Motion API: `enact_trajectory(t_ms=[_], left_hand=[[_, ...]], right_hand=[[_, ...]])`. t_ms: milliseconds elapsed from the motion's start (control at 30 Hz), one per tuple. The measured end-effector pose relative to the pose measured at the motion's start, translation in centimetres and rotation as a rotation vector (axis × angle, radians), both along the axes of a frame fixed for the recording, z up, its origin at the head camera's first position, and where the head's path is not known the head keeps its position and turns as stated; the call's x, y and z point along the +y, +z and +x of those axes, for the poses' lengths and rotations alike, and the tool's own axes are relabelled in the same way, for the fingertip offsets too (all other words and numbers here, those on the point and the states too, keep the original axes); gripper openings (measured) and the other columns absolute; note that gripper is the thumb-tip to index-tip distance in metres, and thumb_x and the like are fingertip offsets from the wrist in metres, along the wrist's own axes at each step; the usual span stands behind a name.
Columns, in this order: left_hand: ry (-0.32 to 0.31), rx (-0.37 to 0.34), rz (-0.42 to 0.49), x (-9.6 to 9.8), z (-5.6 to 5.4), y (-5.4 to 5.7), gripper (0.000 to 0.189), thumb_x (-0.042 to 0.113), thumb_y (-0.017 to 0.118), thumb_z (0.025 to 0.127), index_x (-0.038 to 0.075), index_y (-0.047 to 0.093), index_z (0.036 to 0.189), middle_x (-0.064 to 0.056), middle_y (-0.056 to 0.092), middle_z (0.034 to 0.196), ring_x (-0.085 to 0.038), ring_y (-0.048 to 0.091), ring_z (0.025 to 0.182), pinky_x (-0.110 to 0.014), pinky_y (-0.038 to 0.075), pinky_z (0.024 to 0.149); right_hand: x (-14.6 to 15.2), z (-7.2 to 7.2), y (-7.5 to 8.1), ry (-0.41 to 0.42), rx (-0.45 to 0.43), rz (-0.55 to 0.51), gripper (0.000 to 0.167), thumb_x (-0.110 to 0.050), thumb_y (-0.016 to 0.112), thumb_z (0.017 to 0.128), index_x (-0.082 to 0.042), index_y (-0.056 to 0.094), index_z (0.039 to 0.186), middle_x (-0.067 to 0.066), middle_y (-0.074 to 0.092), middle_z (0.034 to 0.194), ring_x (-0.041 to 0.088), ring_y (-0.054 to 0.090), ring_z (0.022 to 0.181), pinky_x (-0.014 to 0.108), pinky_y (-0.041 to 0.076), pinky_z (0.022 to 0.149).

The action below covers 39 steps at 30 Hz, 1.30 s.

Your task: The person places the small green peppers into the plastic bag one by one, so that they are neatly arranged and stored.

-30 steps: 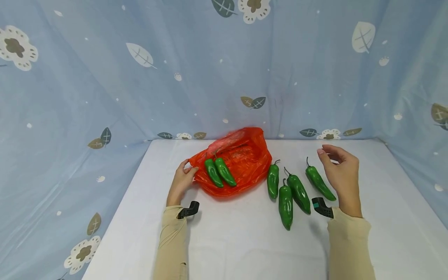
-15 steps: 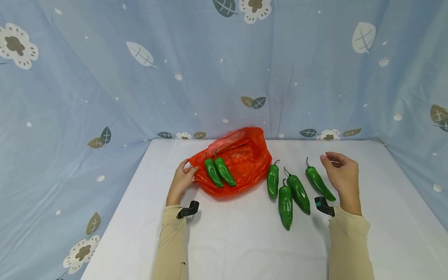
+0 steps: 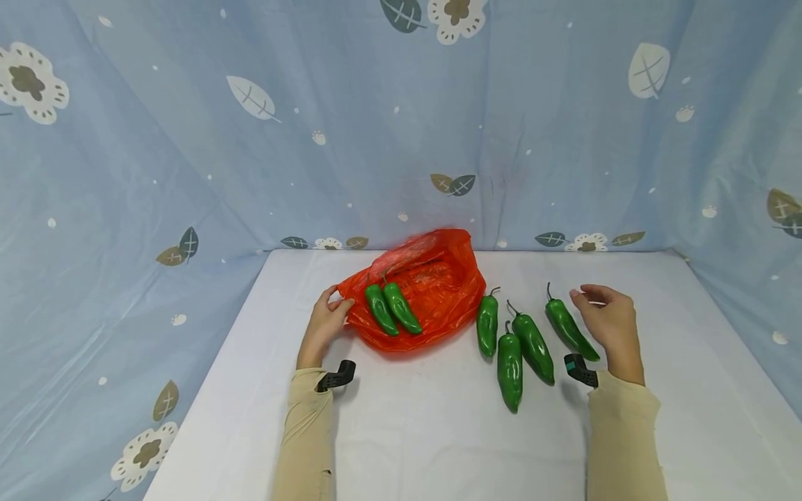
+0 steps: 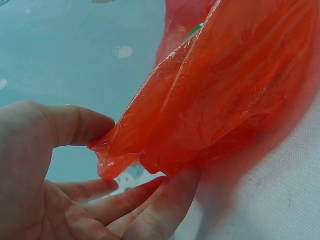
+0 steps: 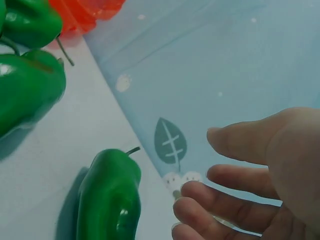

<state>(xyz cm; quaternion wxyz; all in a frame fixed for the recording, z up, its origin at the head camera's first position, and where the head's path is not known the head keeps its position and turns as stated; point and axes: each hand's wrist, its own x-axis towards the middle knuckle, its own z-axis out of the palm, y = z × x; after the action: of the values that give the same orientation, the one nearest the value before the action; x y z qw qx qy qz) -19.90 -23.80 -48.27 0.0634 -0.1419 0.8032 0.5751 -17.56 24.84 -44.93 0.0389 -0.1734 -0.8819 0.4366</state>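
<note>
A red plastic bag [image 3: 438, 285] lies spread on the white table, its mouth wide. Two green chili peppers [image 3: 401, 307] rest side by side at the bag's left part. My left hand [image 3: 324, 325] holds the bag's left edge between thumb and fingers; in the left wrist view the thin red film [image 4: 200, 100] stretches away from them. Over the table's right side hovers my right hand [image 3: 610, 325], fingers loosely bent and holding nothing. Nearest to it lies one green chili pepper [image 3: 569, 327], just left of the hand; the right wrist view has this pepper [image 5: 110, 200] below the fingers.
Between the bag and the right hand lie more green chili peppers: one beside the bag [image 3: 487, 323], one at the front [image 3: 510, 369] and one slanting next to it [image 3: 532, 348]. A blue patterned curtain [image 3: 376, 125] borders the table's back and sides.
My right hand has come lower in the head view, toward me, closer to the rightmost pepper. The left hand, bag and peppers stay as they were.
</note>
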Motion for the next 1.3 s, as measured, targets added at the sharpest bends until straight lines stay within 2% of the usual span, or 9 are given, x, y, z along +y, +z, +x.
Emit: enact_trajectory(t_ms=[300,500,867,1300], left_hand=[[-0.002,0.001,0.001,0.1,-0.1,0.2,0.069,0.032,0.053,0.105,0.014,0.023,0.165,-0.022,0.052,0.154,-0.032,0.061,0.13,-0.039,0.054,0.103],[0.0,0.002,0.014,0.2,-0.2,0.3,0.069,0.031,0.054,0.105,0.014,0.024,0.164,-0.022,0.052,0.154,-0.032,0.061,0.131,-0.038,0.055,0.101],[0.008,-0.002,-0.005,0.2,-0.2,0.0,0.069,0.031,0.055,0.104,0.014,0.025,0.164,-0.022,0.053,0.153,-0.031,0.062,0.128,-0.036,0.056,0.098],[0.004,0.02,0.022,0.1,0.1,0.0,0.068,0.029,0.054,0.105,0.012,0.025,0.164,-0.023,0.056,0.149,-0.031,0.064,0.122,-0.027,0.056,0.088]], right_hand=[[0.7,0.0,-0.5,0.073,-0.127,0.028,0.064,-0.041,0.05,0.106,0.005,0.046,0.15,0.034,0.05,0.147,0.051,0.05,0.133,0.067,0.046,0.107],[1.2,0.1,-0.6,0.154,-0.196,0.064,0.066,-0.042,0.052,0.105,0.005,0.044,0.151,0.036,0.045,0.149,0.054,0.049,0.131,0.068,0.047,0.103],[1.8,0.2,-0.8,0.274,-0.22,0.108,0.063,-0.032,0.058,0.103,0.012,0.044,0.147,0.041,0.05,0.139,0.05,0.062,0.116,0.057,0.057,0.095],[2.1,0.3,-0.5,0.329,-0.296,0.099,0.066,-0.027,0.063,0.1,0.012,0.04,0.149,0.04,0.051,0.14,0.053,0.058,0.122,0.062,0.052,0.102]])
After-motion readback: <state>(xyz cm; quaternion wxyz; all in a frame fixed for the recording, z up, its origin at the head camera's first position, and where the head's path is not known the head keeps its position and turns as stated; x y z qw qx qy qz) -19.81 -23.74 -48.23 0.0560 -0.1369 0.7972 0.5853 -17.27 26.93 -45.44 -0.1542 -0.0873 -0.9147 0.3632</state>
